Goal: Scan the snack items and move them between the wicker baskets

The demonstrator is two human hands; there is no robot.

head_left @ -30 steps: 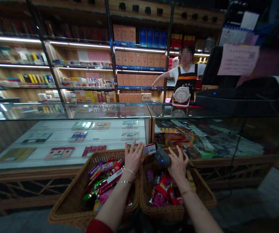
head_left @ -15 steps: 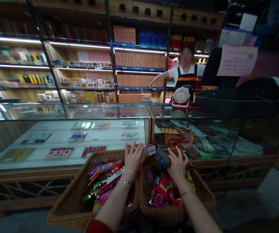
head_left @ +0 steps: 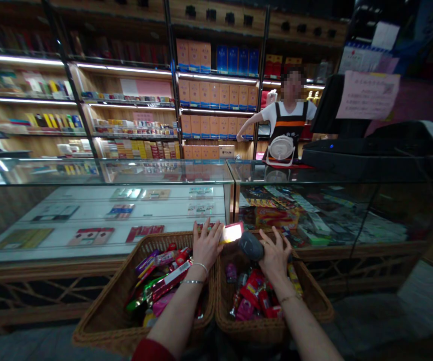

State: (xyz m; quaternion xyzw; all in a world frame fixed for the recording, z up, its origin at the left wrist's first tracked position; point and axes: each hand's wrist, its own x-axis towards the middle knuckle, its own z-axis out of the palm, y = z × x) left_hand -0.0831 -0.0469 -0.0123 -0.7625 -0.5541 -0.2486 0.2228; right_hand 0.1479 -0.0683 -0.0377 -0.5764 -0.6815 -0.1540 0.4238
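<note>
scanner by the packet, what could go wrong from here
The packet glares bright white on its face, so the scanner might misread or miss any code there.

The scanner, in the right hand, shows right by the packet's end, so a small slip might bump it.

If the left hand loosened, the packet could fall into the right-hand basket and get mixed up with the wrapped goods there.

The label [head_left: 233,232] on the packet [head_left: 223,239] now glares white, its barcode washed out; the scanner [head_left: 251,245]'s blue light has gone dark. The co-worker [head_left: 287,119]'s head has shifted slightly right.
</note>
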